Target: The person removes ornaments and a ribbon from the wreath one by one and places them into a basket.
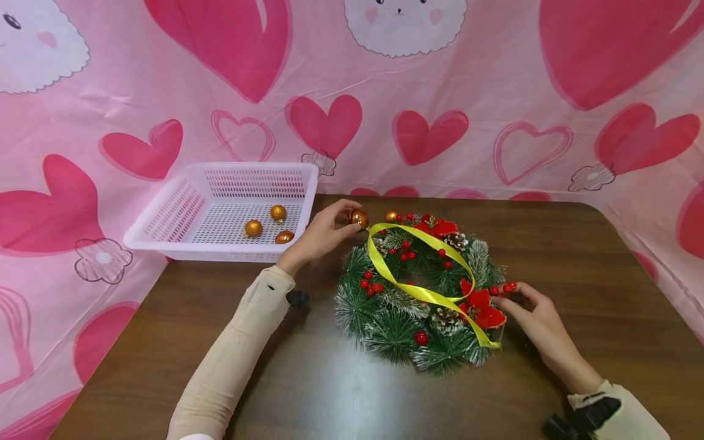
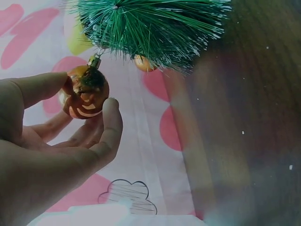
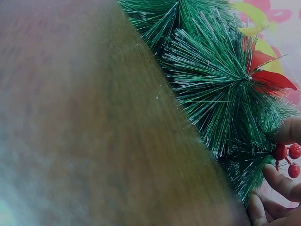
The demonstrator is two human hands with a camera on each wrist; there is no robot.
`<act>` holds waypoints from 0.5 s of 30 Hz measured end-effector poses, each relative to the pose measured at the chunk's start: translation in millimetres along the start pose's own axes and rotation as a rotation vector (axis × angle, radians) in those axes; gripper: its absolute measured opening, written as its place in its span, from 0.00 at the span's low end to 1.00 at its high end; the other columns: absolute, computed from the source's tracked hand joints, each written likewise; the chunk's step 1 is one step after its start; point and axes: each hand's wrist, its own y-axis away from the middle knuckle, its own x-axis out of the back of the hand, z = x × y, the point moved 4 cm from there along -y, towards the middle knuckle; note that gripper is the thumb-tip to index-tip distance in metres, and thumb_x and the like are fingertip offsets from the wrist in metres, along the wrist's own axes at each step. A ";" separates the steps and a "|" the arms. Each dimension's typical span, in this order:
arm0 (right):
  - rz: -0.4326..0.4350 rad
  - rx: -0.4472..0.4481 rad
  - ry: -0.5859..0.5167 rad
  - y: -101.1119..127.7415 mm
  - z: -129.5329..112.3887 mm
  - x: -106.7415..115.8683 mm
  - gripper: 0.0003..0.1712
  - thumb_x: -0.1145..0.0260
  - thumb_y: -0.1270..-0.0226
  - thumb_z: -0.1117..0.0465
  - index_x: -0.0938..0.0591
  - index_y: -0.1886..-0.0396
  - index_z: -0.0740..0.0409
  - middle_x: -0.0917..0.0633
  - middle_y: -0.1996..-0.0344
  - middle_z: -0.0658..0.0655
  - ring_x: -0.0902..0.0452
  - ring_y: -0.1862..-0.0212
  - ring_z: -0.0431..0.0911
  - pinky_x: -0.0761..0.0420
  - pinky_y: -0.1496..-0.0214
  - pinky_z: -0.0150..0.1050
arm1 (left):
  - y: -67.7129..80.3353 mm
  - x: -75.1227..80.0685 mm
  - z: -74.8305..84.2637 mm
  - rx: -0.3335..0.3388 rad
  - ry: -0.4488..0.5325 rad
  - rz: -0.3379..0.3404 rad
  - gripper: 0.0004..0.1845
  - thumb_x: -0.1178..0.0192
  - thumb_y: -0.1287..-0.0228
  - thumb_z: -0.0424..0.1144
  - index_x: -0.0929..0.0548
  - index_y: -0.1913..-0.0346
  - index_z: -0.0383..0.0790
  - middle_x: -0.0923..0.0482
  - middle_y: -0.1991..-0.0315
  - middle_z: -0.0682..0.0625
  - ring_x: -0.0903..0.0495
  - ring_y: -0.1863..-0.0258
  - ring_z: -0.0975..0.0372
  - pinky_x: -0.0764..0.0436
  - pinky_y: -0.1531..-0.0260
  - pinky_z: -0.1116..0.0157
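Observation:
A green pine wreath [image 1: 418, 293] with red berries, pinecones, red flowers and a yellow ribbon [image 1: 409, 269] lies on the dark wooden table [image 1: 577, 256]. My left hand [image 1: 324, 235] pinches a shiny orange bauble [image 1: 359, 218] at the wreath's far left edge. In the left wrist view the bauble [image 2: 83, 97] sits between thumb and fingertips, its cap up against the needles [image 2: 150, 28]. My right hand [image 1: 530, 308] holds the wreath's right side, fingers at a sprig of red berries [image 1: 506, 287]. The right wrist view shows those berries [image 3: 288, 157] beside my fingertips [image 3: 282, 181].
A white perforated plastic basket [image 1: 165, 235] stands at the table's far left corner with three gold baubles [image 1: 269, 225] inside. Another gold bauble [image 1: 391, 216] sits on the wreath's far edge. Pink heart-patterned cloth [image 1: 440, 110] surrounds the table.

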 end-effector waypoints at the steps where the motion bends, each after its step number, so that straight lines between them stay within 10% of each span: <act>1: 0.000 -0.002 0.003 -0.1 0.2 0.0 0.16 0.34 0.28 0.56 0.22 0.54 0.66 0.18 0.60 0.41 0.22 0.58 0.34 0.23 0.56 0.23 | -0.2 0.3 0.2 -0.003 0.000 -0.002 0.22 0.37 0.31 0.35 0.26 0.36 0.38 0.21 0.49 0.43 0.19 0.48 0.52 0.21 0.46 0.55; 15: 0.000 -0.025 0.015 -1.3 2.0 0.7 0.18 0.34 0.28 0.54 0.22 0.53 0.66 0.18 0.59 0.41 0.22 0.57 0.33 0.23 0.57 0.24 | -1.4 7.7 3.3 -0.026 0.003 0.014 0.21 0.37 0.31 0.35 0.25 0.37 0.40 0.21 0.47 0.43 0.19 0.48 0.51 0.20 0.47 0.55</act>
